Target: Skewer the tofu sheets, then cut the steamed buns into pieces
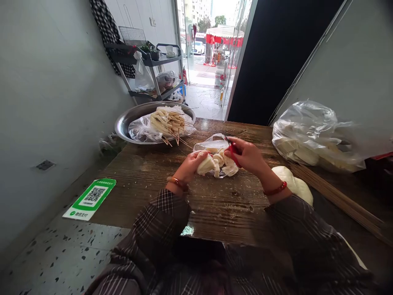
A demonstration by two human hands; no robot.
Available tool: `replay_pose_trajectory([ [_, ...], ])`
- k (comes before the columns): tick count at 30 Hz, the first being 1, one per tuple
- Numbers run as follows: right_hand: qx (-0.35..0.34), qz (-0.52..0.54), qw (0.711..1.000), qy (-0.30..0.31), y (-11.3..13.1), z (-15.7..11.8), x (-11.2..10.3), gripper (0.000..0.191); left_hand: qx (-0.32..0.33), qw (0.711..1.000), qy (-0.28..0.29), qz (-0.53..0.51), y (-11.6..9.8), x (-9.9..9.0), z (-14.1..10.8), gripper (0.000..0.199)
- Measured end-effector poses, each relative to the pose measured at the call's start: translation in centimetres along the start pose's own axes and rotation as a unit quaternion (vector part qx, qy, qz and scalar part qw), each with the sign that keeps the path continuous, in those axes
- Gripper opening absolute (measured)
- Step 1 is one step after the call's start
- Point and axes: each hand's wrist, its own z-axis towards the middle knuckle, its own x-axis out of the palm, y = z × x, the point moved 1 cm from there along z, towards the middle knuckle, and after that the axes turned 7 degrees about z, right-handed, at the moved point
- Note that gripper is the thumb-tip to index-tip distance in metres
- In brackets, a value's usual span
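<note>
My left hand (193, 164) is closed round a steamed bun (206, 165), a pale, soft piece with a cut-looking right side. In my right hand (248, 155) is a pair of red-handled scissors (235, 155), its dark blades pointing up and away from me. Between and beyond my hands, several cut bun pieces (219, 159) lie on a clear plastic bag (211, 143) on the wooden table (221, 200). Just right of my right wrist rest whole buns (291, 184), partly hidden by my arm.
A metal basin (123, 123) at the back left holds skewered food (170, 122) in plastic. At right stand a large bag of buns (307, 135) and a bundle of wooden skewers (340, 196). A green QR-code card (92, 196) lies at the left edge. Beyond is a shelf cart (153, 61).
</note>
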Motion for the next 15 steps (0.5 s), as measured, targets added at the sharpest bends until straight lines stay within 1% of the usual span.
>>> replay_pose_trajectory([
  [1,-0.004,-0.015,1.000,0.027,-0.1,-0.4,0.3,0.054,0.000,1.000,0.023,0.013,-0.1,0.2,-0.3,0.060],
  [2,-0.006,-0.033,0.999,0.041,-0.3,-0.5,0.5,0.052,0.003,0.998,0.048,0.029,-0.3,0.4,-0.6,0.058],
  [3,-0.006,-0.049,0.998,0.042,-0.6,-0.2,0.6,0.050,0.005,0.996,0.072,0.048,-0.5,0.6,-0.8,0.056],
  [5,0.010,-0.068,0.998,0.013,-1.5,1.3,0.4,0.049,0.008,0.989,0.114,0.091,-1.0,0.8,-1.2,0.054],
  [7,0.048,-0.064,0.997,-0.023,-2.7,3.3,0.0,0.049,0.010,0.981,0.140,0.138,-1.4,0.7,-1.6,0.054],
  [9,0.083,-0.053,0.994,-0.050,-3.8,5.1,-0.3,0.048,0.013,0.972,0.146,0.182,-1.6,0.3,-1.7,0.055],
  [11,0.095,-0.044,0.993,-0.063,-4.6,6.0,-0.4,0.047,0.014,0.965,0.137,0.224,-1.3,-0.2,-1.7,0.057],
  [13,0.086,-0.032,0.994,-0.067,-4.9,5.9,-0.4,0.046,0.008,0.958,0.115,0.261,-0.7,-0.5,-1.5,0.061],
  [15,0.064,-0.015,0.995,-0.079,-4.7,4.9,-0.4,0.048,0.001,0.952,0.101,0.288,0.1,-0.6,-1.2,0.063],
])
